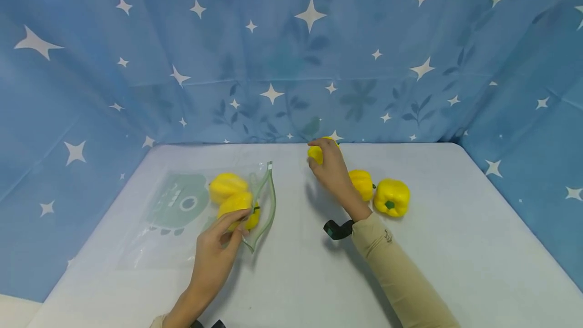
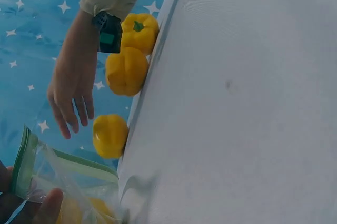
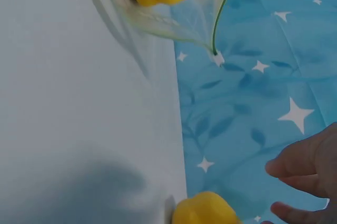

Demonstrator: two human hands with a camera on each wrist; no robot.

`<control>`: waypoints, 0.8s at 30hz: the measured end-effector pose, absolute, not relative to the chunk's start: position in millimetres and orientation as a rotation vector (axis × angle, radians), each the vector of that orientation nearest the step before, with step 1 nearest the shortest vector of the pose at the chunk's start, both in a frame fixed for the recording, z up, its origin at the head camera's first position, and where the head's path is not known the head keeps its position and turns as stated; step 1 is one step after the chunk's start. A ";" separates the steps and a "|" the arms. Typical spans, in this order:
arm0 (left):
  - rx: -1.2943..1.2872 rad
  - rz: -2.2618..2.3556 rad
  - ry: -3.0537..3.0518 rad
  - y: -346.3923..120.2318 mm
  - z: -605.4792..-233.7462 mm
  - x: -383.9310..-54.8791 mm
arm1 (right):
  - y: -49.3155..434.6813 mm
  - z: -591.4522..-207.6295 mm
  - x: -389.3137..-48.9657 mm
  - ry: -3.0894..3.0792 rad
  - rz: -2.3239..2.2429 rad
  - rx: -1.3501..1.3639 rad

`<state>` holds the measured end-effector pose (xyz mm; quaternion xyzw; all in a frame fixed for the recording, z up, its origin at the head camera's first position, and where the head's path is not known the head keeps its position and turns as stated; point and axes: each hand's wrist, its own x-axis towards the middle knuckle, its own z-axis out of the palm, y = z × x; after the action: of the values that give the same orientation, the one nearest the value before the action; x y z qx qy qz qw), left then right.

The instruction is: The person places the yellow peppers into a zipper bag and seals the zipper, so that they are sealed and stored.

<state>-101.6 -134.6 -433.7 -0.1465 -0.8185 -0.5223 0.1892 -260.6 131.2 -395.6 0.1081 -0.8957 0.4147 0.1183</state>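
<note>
A clear zip bag [image 1: 175, 201] with a green print and green zip edge lies on the left of the table, its mouth facing right. Inside it are two yellow bell peppers [image 1: 227, 187]. My left hand [image 1: 214, 252] pinches the near side of the bag's mouth, its thumb visible in the left wrist view. Over the far middle, my right hand [image 1: 331, 173] has its fingers spread above another yellow bell pepper [image 1: 315, 154], partly hidden behind it. In the right wrist view a gap shows between those fingers [image 3: 297, 166] and that pepper [image 3: 205, 211].
Two more yellow bell peppers stand beside the right wrist, one partly behind it [image 1: 362, 184] and one farther right [image 1: 392, 198]. A blue curtain [image 1: 291, 54] with white stars hangs around the white table [image 1: 455, 247]. A black device [image 1: 338, 230] sits at the right wrist.
</note>
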 end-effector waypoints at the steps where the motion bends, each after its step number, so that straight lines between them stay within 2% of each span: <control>1: -0.410 -1.469 -2.299 -134.7 -434.0 -101.7 | 132.5 -394.2 -263.3 -2.642 1.181 0.316; 12: -0.411 -1.473 -2.280 -134.6 -436.4 -103.5 | 143.6 -389.8 -286.5 -2.763 0.991 0.304; 24: -0.433 -1.463 -2.284 -136.9 -434.6 -103.8 | 152.9 -388.2 -294.3 -2.920 0.860 0.188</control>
<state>-103.8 -136.9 -434.6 -0.1545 -0.8154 -0.5222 0.1963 -294.3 152.9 -388.2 0.0615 -0.9564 0.2816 0.0461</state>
